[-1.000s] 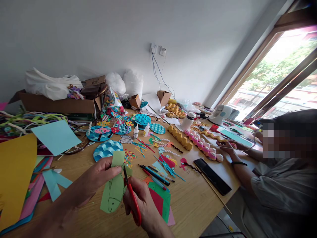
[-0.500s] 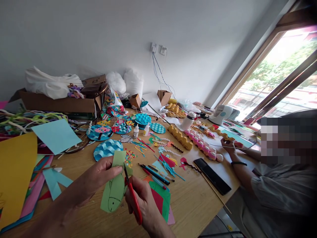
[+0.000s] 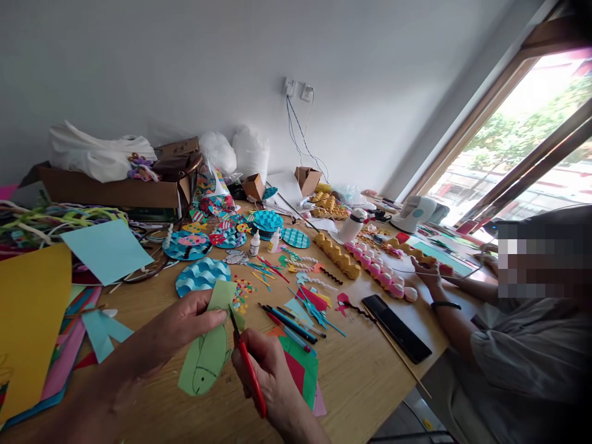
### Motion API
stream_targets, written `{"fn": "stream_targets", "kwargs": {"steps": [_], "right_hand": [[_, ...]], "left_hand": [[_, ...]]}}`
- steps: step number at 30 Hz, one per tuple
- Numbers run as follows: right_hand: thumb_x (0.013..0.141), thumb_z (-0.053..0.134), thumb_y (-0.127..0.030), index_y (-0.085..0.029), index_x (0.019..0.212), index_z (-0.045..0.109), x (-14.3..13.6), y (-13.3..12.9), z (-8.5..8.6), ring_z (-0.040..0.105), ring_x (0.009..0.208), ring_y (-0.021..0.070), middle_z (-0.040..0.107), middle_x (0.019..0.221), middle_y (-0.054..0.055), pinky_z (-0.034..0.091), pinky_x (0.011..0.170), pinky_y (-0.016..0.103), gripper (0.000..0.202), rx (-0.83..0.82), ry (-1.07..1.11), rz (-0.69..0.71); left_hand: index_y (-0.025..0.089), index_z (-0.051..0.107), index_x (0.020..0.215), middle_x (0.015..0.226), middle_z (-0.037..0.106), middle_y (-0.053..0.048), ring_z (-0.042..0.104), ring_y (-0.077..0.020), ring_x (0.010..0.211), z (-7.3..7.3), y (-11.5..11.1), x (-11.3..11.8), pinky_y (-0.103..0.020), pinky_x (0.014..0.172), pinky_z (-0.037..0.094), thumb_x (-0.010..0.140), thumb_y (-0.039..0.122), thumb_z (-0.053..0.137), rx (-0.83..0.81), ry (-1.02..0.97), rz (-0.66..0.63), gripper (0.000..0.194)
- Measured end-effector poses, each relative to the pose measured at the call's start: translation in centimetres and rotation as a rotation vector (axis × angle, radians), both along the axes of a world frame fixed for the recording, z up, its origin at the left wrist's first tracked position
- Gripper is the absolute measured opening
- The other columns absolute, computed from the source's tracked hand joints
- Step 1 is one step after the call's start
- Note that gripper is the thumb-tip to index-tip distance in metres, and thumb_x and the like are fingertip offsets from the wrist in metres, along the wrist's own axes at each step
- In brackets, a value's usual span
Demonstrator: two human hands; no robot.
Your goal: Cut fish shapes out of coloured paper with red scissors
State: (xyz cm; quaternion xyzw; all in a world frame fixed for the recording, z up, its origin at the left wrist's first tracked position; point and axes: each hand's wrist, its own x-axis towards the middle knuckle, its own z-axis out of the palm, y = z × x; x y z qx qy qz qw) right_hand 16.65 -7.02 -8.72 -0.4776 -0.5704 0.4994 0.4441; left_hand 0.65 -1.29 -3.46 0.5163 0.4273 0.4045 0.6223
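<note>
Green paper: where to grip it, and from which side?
Probably best to pinch the green paper near its upper end, coming from the left with the thumb on top, as the left hand does. It is a thin, flat strip, and the scissors in the right hand meet it at the right edge, so that side is taken.

Green fish-drawn paper in left hand, red-handled scissors in right hand.

The paper fish is green with black linework, the scissors red-handled, the nearest disc wave-patterned blue, the bench brown.
</note>
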Motion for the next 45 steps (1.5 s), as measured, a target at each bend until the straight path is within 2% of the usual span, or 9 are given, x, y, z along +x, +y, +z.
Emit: {"fn": "stream_targets", "kwargs": {"steps": [3,5,9,13,19,26,34,40,45], "right_hand": [[0.083,0.051,-0.027,-0.020,0.059,0.038,0.0,0.0,0.2,0.027,0.049,0.0075,0.030,0.053,-0.007,0.019,0.045,0.022,0.029,-0.001,-0.003,0.002],[0.083,0.051,-0.027,-0.020,0.059,0.038,0.0,-0.1,0.1,0.028,0.047,0.0071,0.030,0.053,-0.008,0.019,0.044,0.021,0.028,-0.010,0.002,0.006],[0.082,0.052,-0.029,-0.020,0.060,0.041,-0.1,0.0,-0.1,0.032,0.044,0.0074,0.035,0.051,-0.007,0.023,0.040,0.019,0.026,-0.048,0.049,0.026],[0.084,0.051,-0.032,-0.021,0.063,0.043,-0.2,0.1,-0.3,0.035,0.042,0.0084,0.040,0.049,-0.007,0.028,0.039,0.018,0.025,-0.057,0.102,0.043],[0.084,0.050,-0.030,-0.020,0.062,0.042,-0.4,0.1,-0.1,0.032,0.043,0.0073,0.037,0.050,-0.007,0.024,0.040,0.019,0.025,-0.021,0.098,0.018],[0.082,0.052,-0.033,-0.021,0.060,0.041,-0.5,-0.1,0.3,0.032,0.041,0.0070,0.037,0.047,-0.008,0.024,0.039,0.018,0.028,-0.055,0.102,0.004],[0.082,0.056,-0.038,-0.021,0.059,0.042,-0.3,0.1,0.1,0.030,0.039,0.0062,0.036,0.047,-0.008,0.023,0.036,0.017,0.032,-0.092,0.158,0.033],[0.085,0.055,-0.036,-0.019,0.059,0.042,0.1,-0.1,0.3,0.029,0.045,0.0064,0.034,0.051,-0.007,0.020,0.040,0.019,0.034,-0.047,0.074,0.078],[0.088,0.056,-0.038,-0.019,0.062,0.043,0.5,-0.3,0.2,0.029,0.048,0.0067,0.035,0.053,-0.007,0.020,0.043,0.020,0.035,-0.055,0.035,0.107]], "left_hand": [[0.021,0.073,0.071,0.067,0.066,0.003,0.057,-0.0174,0.065,0.2,0.4,-0.2,-0.023,0.059,0.046,0.072,0.036,0.069,0.017,0.098,-0.189,0.015],[0.022,0.071,0.071,0.066,0.062,0.004,0.053,-0.0155,0.062,0.4,0.6,-0.3,-0.022,0.057,0.044,0.072,0.038,0.068,0.009,0.088,-0.217,0.017],[0.022,0.070,0.071,0.067,0.060,0.004,0.049,-0.0140,0.061,0.1,0.6,-0.4,-0.021,0.056,0.042,0.072,0.039,0.069,0.007,0.050,-0.225,0.017],[0.023,0.072,0.074,0.073,0.064,0.003,0.053,-0.0156,0.067,-0.5,0.5,-0.3,-0.022,0.061,0.044,0.074,0.041,0.069,0.011,0.024,-0.222,0.018],[0.023,0.074,0.078,0.073,0.067,0.001,0.055,-0.0167,0.068,-0.5,0.6,-0.2,-0.021,0.058,0.044,0.075,0.041,0.070,0.024,-0.031,-0.240,0.018],[0.023,0.073,0.079,0.071,0.063,0.002,0.052,-0.0161,0.067,-0.4,0.5,-0.3,-0.021,0.058,0.044,0.075,0.042,0.069,0.029,-0.013,-0.252,0.020],[0.021,0.067,0.072,0.062,0.051,0.005,0.042,-0.0115,0.055,0.0,0.6,-0.3,-0.020,0.050,0.039,0.071,0.043,0.068,0.016,0.105,-0.238,0.021],[0.023,0.068,0.074,0.070,0.061,0.001,0.056,-0.0191,0.067,-0.1,1.0,-1.1,-0.026,0.059,0.048,0.072,0.043,0.063,0.112,0.265,-0.261,0.020],[0.024,0.069,0.075,0.072,0.063,0.001,0.059,-0.0206,0.070,0.0,1.4,-1.4,-0.026,0.060,0.049,0.072,0.045,0.060,0.152,0.374,-0.301,0.023]]}}
